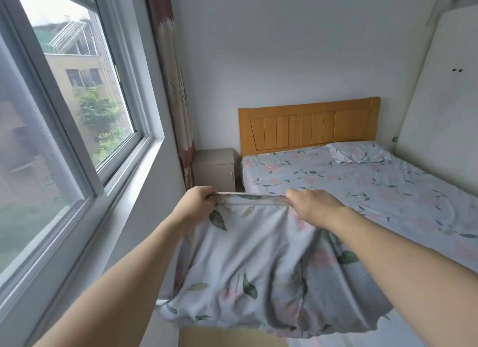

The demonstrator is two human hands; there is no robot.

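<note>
We hold the sheet (258, 256) up off the bed's (375, 191) near left corner, left hand (198, 204) and right hand (314, 204) each pinching its top hem. Stretching the hem taut between our fingers lets the cloth hang straight, probably for folding.

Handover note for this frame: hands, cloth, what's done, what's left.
Left hand pinches one end of the top edge of the floral cloth; right hand pinches the other, with the edge taut between them.
The cloth hangs bunched below, near the bed.
Done: matching sheet on the bed; one pillow by the headboard.
Left: probably spread or fold the cloth; I cannot tell which.
</note>
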